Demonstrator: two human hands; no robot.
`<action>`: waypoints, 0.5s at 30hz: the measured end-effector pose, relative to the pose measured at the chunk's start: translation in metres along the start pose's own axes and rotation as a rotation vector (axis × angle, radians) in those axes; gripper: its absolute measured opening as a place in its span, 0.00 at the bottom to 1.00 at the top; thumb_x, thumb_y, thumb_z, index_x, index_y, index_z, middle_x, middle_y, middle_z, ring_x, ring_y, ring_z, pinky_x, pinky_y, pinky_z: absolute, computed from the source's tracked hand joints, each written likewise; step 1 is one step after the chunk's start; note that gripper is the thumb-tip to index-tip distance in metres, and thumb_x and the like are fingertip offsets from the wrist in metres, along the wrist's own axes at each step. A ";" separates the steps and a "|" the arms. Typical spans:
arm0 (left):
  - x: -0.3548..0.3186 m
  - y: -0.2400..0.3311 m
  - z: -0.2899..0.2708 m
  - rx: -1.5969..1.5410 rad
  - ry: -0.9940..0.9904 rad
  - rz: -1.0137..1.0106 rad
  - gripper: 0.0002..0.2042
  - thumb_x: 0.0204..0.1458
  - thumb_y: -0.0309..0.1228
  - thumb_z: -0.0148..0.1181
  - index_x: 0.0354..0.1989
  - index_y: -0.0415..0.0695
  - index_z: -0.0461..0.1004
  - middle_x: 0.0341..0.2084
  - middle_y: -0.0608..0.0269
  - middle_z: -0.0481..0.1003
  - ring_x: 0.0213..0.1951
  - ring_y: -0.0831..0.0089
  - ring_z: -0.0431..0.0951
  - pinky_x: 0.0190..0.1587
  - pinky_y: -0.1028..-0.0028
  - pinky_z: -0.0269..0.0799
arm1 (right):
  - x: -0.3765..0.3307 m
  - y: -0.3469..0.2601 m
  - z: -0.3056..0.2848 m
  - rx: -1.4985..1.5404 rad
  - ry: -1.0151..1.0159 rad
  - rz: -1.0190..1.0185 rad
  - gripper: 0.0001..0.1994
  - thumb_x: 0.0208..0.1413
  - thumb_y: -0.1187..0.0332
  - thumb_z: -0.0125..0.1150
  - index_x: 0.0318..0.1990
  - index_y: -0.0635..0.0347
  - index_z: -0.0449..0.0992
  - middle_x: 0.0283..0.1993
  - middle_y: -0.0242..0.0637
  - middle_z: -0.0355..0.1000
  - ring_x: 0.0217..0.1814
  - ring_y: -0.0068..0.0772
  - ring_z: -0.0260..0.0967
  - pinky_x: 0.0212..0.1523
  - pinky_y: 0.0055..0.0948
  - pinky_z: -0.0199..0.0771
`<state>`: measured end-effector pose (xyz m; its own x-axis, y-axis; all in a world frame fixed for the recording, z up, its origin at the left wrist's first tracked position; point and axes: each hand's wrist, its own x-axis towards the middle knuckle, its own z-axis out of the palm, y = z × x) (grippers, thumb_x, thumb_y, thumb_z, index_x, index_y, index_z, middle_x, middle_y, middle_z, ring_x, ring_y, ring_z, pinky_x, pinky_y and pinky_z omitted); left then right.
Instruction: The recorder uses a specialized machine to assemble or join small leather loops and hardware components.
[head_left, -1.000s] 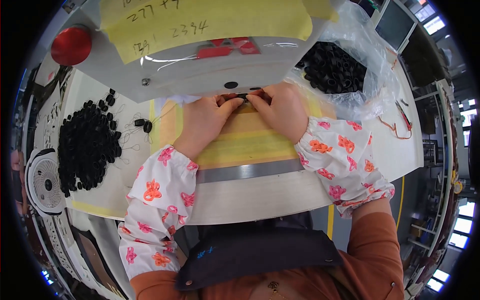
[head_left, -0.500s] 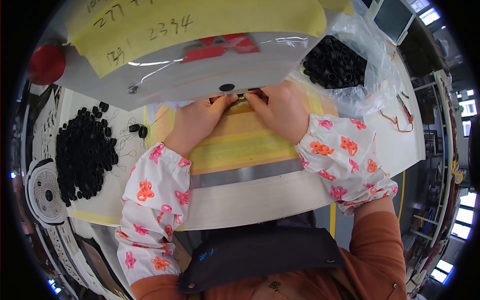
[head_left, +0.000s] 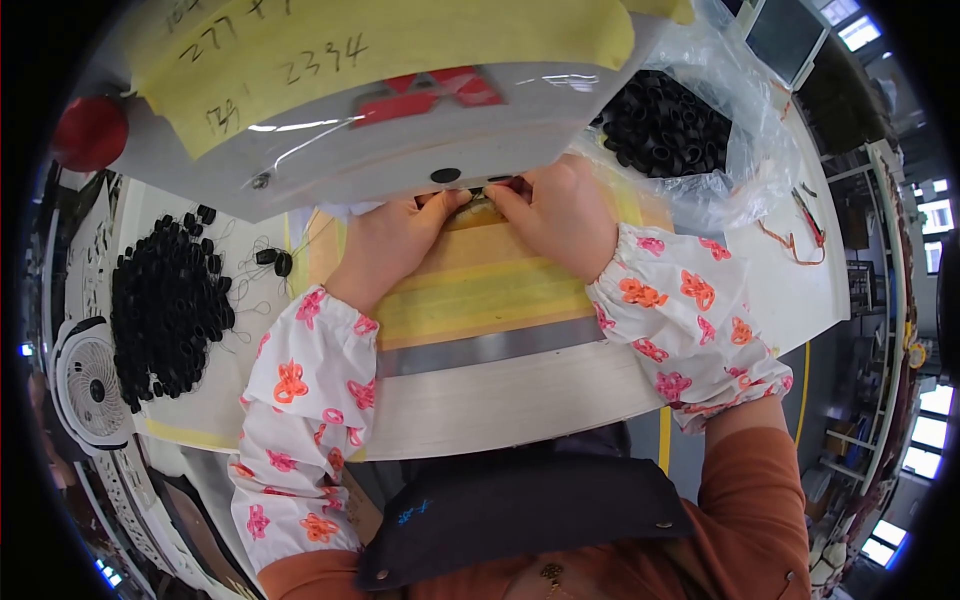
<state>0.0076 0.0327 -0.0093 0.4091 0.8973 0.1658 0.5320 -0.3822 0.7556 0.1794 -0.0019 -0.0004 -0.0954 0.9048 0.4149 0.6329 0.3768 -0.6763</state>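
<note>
My left hand [head_left: 400, 235] and my right hand [head_left: 562, 215] meet under the lower front edge of a grey machine [head_left: 330, 165]. Thumbs and fingertips of both are pinched close together on a small dark piece [head_left: 477, 194]. Its kind cannot be made out, since fingers and the machine cover most of it. Beneath the hands lies a work surface covered in yellow and tan tape [head_left: 480, 290]. Beside my left wrist are two small black parts with thin wire ends [head_left: 275, 261].
A large heap of black wired parts [head_left: 170, 305] covers the table's left side. At the right stands a clear plastic bag [head_left: 765, 150] with black rings [head_left: 668, 125], near red-handled pliers [head_left: 812, 222]. A white fan [head_left: 95, 385] and a red button [head_left: 90, 133] are at far left.
Both hands keep their pinch at nearly the same spot, with only a slight shift of the fingers. The whole view has moved a little.
</note>
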 end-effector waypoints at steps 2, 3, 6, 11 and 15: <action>-0.002 -0.001 0.001 0.002 -0.002 0.010 0.09 0.46 0.35 0.55 0.28 0.42 0.75 0.18 0.63 0.74 0.21 0.71 0.72 0.26 0.75 0.65 | -0.001 -0.001 0.001 0.007 -0.018 0.024 0.05 0.39 0.76 0.56 0.21 0.66 0.67 0.20 0.46 0.67 0.23 0.48 0.66 0.24 0.37 0.65; -0.006 0.003 -0.003 0.006 -0.014 -0.043 0.09 0.46 0.35 0.55 0.28 0.42 0.75 0.18 0.63 0.74 0.21 0.71 0.71 0.26 0.75 0.65 | -0.001 -0.002 0.005 -0.018 -0.001 0.005 0.05 0.39 0.76 0.56 0.21 0.66 0.67 0.20 0.46 0.67 0.23 0.48 0.66 0.24 0.37 0.65; -0.009 0.008 -0.006 0.012 -0.049 -0.145 0.11 0.46 0.38 0.56 0.25 0.41 0.74 0.15 0.66 0.71 0.19 0.77 0.67 0.24 0.76 0.62 | -0.004 -0.003 0.007 -0.023 0.006 -0.005 0.04 0.39 0.76 0.56 0.21 0.66 0.67 0.20 0.46 0.67 0.24 0.47 0.66 0.24 0.37 0.65; -0.011 0.001 -0.002 0.058 -0.040 -0.063 0.10 0.47 0.37 0.54 0.28 0.43 0.75 0.16 0.64 0.73 0.20 0.73 0.69 0.25 0.74 0.63 | -0.006 -0.003 0.005 0.016 -0.009 0.009 0.04 0.39 0.76 0.56 0.20 0.66 0.67 0.19 0.46 0.67 0.23 0.47 0.66 0.25 0.36 0.65; -0.010 0.001 0.001 -0.034 -0.009 -0.102 0.14 0.46 0.41 0.57 0.24 0.41 0.72 0.11 0.70 0.65 0.16 0.82 0.61 0.21 0.77 0.58 | -0.005 -0.004 0.003 -0.024 0.000 0.018 0.03 0.38 0.77 0.56 0.20 0.66 0.68 0.18 0.46 0.67 0.22 0.47 0.66 0.23 0.35 0.65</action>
<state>0.0048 0.0233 -0.0102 0.3608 0.9291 0.0811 0.5456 -0.2808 0.7896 0.1749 -0.0070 -0.0016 -0.0839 0.9112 0.4033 0.6526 0.3561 -0.6688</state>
